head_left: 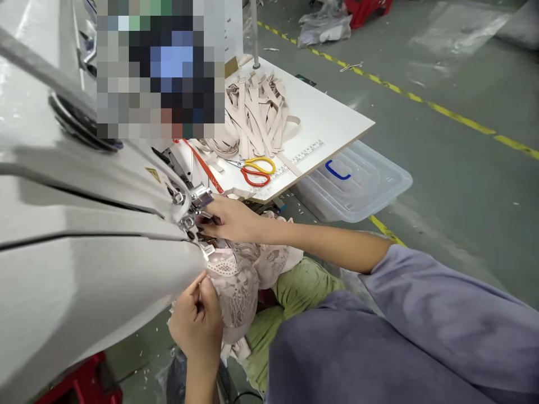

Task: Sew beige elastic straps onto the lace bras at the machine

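A beige lace garment (240, 297) hangs below the needle area of a white sewing machine (126, 269). My left hand (200, 317) is closed, thumb and fingertips pinching the garment's edge just below the presser foot (208, 251). Beside the machine's metal parts, my right hand (233, 219) reaches in from the right, above the lace. Its fingers are bent and partly hidden behind the metal fittings, so what they touch cannot be made out.
A white table (337, 120) holds a heap of beige strips (256, 112) and red-and-yellow scissors (256, 171). Under its edge is a clear lidded box (362, 179). A blurred-out area covers the upper left. A red stool (80, 381) stands lower left.
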A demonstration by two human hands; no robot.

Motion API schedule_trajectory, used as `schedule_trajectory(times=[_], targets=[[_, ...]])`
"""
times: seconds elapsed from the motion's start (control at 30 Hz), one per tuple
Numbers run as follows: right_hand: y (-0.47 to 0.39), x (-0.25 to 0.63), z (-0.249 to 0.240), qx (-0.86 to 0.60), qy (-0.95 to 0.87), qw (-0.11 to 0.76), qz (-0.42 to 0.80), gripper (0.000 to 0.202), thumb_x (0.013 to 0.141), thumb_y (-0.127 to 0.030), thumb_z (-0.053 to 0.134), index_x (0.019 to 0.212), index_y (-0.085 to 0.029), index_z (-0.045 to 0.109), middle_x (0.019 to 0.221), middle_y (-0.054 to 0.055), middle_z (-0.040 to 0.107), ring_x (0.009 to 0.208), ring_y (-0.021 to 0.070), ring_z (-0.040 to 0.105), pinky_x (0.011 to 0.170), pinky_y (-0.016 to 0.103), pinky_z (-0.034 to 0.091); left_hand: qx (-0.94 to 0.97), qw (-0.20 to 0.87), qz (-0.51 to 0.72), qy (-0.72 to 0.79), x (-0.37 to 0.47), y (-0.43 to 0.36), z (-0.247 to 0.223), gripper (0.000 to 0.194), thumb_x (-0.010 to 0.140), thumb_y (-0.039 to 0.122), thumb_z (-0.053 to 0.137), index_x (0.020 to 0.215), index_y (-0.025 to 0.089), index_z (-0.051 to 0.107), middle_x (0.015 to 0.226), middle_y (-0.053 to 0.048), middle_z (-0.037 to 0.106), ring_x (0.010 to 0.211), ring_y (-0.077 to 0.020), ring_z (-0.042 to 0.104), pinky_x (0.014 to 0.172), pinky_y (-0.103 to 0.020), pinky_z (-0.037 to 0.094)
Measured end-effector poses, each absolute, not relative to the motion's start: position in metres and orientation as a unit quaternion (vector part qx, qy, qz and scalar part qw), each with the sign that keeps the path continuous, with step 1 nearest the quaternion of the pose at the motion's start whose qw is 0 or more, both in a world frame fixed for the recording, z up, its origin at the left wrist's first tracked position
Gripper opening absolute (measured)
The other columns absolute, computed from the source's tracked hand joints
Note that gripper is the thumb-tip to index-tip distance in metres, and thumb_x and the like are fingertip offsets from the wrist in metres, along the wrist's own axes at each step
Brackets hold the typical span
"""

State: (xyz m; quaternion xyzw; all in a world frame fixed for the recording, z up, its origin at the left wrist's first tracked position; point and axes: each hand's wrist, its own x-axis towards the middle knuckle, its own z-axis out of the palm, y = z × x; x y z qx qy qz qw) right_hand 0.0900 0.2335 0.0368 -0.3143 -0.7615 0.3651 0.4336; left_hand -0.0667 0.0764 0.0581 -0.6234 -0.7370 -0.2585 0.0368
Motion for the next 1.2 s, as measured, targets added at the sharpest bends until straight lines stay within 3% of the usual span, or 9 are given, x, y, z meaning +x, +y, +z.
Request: schedule_trajectory(times=[0.23, 0.5, 0.77, 0.87, 1.0, 1.2], targets=[[0.235, 0.09, 0.032, -0.306, -0.763, 0.448, 0.352, 0.003, 0.084, -0.015, 0.064, 0.086, -0.016, 0.064, 0.097, 0.004, 0.058, 0.088, 0.0155, 0.054, 0.078, 0.026, 0.041, -0.582, 0.012, -0.276, -0.765, -0.065, 0.08, 0.055, 0.015, 0.087, 0.034, 0.062, 0.093, 0.021, 0.066, 0.075, 0.001, 0.07, 0.063, -0.0134, 0.064, 0.058, -0.023, 0.043], [0.236, 0.094, 0.032, -0.294, -0.761, 0.448, 0.366, 0.004, 0.082, -0.015, 0.062, 0.085, -0.016, 0.062, 0.098, 0.004, 0.057, 0.088, 0.0157, 0.053, 0.077, 0.028, 0.041, -0.594, -0.01, -0.29, -0.75, -0.055, 0.083, 0.057, 0.018, 0.09, 0.039, 0.06, 0.092, 0.022, 0.066, 0.059, 0.005, 0.06, 0.057, -0.013, 0.06, 0.06, -0.024, 0.043], [0.235, 0.099, 0.035, -0.285, -0.753, 0.452, 0.385, 0.005, 0.081, -0.013, 0.063, 0.085, -0.015, 0.062, 0.099, 0.004, 0.057, 0.088, 0.015, 0.054, 0.079, 0.027, 0.042, -0.604, -0.005, -0.284, -0.745, -0.051, 0.086, 0.058, 0.02, 0.09, 0.04, 0.059, 0.092, 0.022, 0.067, 0.062, 0.004, 0.063, 0.061, -0.0134, 0.061, 0.061, -0.023, 0.043], [0.235, 0.101, 0.035, -0.286, -0.748, 0.453, 0.392, 0.006, 0.081, -0.012, 0.063, 0.086, -0.014, 0.062, 0.099, 0.004, 0.057, 0.088, 0.0149, 0.054, 0.079, 0.027, 0.041, -0.595, -0.019, -0.276, -0.755, -0.057, 0.084, 0.057, 0.022, 0.089, 0.04, 0.061, 0.1, 0.022, 0.066, 0.066, 0.003, 0.063, 0.063, -0.0149, 0.062, 0.063, -0.025, 0.044], [0.234, 0.1, 0.034, -0.289, -0.744, 0.453, 0.396, 0.007, 0.08, -0.012, 0.061, 0.087, -0.015, 0.062, 0.098, 0.003, 0.055, 0.085, 0.014, 0.052, 0.077, 0.026, 0.04, -0.554, -0.168, -0.279, -0.766, -0.067, 0.086, 0.06, 0.035, 0.089, 0.045, 0.06, 0.113, 0.019, 0.059, 0.077, 0.0, 0.064, 0.07, -0.017, 0.063, 0.065, -0.027, 0.046], [0.229, 0.094, 0.035, -0.308, -0.727, 0.451, 0.416, 0.006, 0.079, -0.011, 0.06, 0.082, -0.016, 0.059, 0.095, 0.003, 0.054, 0.088, 0.0156, 0.052, 0.078, 0.028, 0.04, -0.455, -0.465, -0.296, -0.7, -0.068, 0.086, 0.068, 0.043, 0.089, 0.055, 0.057, 0.106, 0.016, 0.066, 0.097, -0.008, 0.07, 0.088, -0.0221, 0.065, 0.08, -0.033, 0.051]])
